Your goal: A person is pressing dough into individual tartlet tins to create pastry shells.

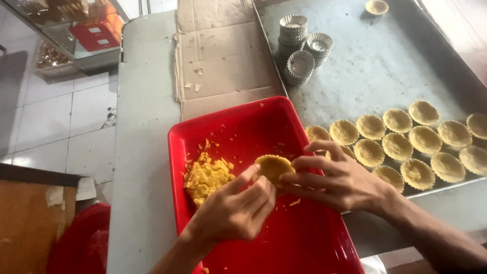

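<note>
Left to right: red tray (243, 127) sits at the bench's (142, 152) near edge, overhanging it toward the person. Loose yellow dough pile (205, 177) lies at the tray's left side. Left hand (236, 210) grip is closed on the dough-filled mould (274, 167), thumb against its near rim; right hand (342, 180) grip is also closed on it, fingertips pinching the far rim. The mould is held over the tray's middle, above the floor of it.

Risks: uneven thumb pressure likely thins or tears the dough wall; a slip drops the mould into the crumbs. Right forearm hangs over the baking sheet's (365, 76) near edge, just beside the filled shells (406, 142), and could dent them. Empty mould stacks (302, 48) at the sheet's far-left corner are well apart.
</note>
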